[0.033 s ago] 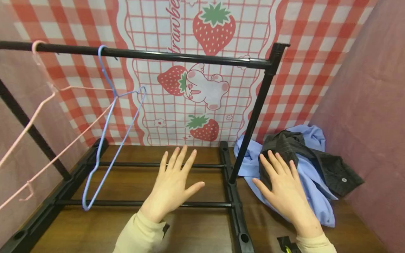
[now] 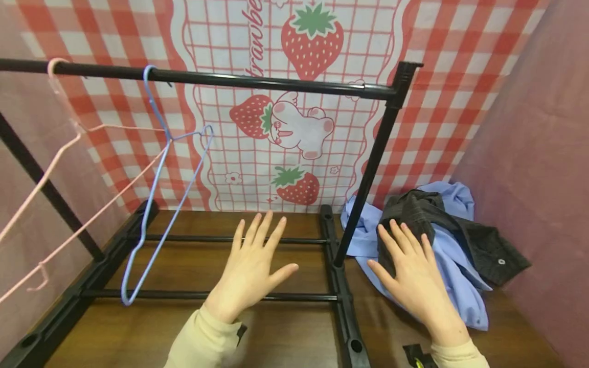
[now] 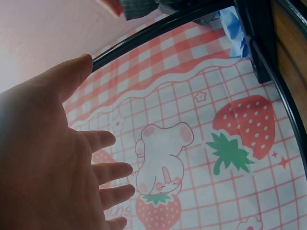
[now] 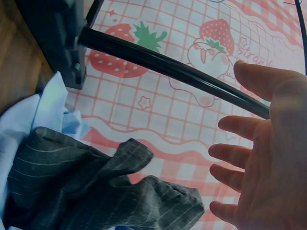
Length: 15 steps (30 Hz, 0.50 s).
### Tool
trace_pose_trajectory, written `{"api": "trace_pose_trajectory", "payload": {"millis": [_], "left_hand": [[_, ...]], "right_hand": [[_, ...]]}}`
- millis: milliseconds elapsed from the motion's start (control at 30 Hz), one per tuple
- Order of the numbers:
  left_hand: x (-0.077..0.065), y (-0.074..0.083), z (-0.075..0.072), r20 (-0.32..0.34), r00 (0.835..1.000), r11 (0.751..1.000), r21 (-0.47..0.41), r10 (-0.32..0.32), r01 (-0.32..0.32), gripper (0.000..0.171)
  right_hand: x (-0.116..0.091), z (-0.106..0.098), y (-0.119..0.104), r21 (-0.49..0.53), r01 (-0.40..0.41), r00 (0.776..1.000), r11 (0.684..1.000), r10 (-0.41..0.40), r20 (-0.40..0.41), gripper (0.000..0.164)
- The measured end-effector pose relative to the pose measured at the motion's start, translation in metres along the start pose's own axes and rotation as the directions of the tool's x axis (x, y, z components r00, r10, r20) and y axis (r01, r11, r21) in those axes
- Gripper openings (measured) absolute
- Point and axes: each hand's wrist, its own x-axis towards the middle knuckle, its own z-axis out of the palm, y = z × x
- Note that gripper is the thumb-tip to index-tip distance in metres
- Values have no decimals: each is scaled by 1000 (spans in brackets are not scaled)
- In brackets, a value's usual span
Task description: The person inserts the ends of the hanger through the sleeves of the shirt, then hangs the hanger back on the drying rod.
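Observation:
My left hand (image 2: 248,276) is held out palm down over the base of a black rack, fingers spread, with nothing in it. To its left a blue hanger (image 2: 156,214) and a pink hanger (image 2: 60,148) hang from the top rail (image 2: 257,83). My right hand (image 2: 414,281), also spread and holding nothing, hovers in front of a heap of clothes. The heap has a dark pinstriped garment (image 4: 96,187) with a button, lying over a light blue garment (image 2: 455,266). In the right wrist view the fingers stand apart from the dark cloth.
The rack's slanting upright (image 2: 368,184) rises between the hands, with its black foot (image 2: 342,317) on the wooden surface (image 2: 294,332). Behind stands a red-and-white checked backdrop with strawberries (image 2: 299,189). Pink cloth walls (image 2: 534,168) close both sides.

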Motion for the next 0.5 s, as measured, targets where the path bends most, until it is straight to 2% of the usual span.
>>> {"api": "trace_pose_trajectory", "payload": {"millis": [500], "left_hand": [[-2,1,-2,-29,1000,1000,-8,2,-2,82]], "right_hand": [[0,1,1,5,11,999,1000,-10,-33,67]]}}
